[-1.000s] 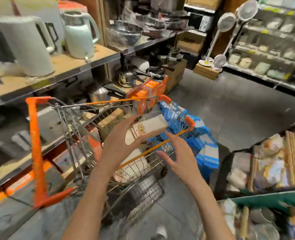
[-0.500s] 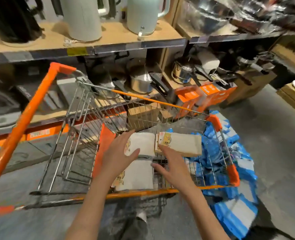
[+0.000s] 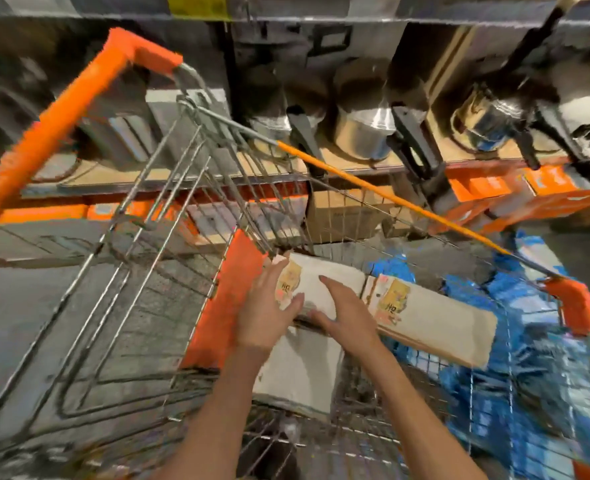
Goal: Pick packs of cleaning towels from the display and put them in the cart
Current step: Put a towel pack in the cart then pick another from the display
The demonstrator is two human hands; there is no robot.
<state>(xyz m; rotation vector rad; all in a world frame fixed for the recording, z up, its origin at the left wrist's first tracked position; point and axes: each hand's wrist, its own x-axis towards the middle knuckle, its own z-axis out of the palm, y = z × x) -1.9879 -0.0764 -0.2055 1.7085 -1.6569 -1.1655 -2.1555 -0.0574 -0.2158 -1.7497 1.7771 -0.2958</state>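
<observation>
A single head-worn camera is looking steeply down and forward, sitting close above both hands, the left hand (image 3: 264,318) and right hand (image 3: 347,315), inside the cart (image 3: 169,209); shelving (image 3: 356,168) is filling the view beyond them.

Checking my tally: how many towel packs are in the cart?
3 visible: one under both hands, one to its right, one nearer, below the left hand. More may lie hidden beneath.
</observation>
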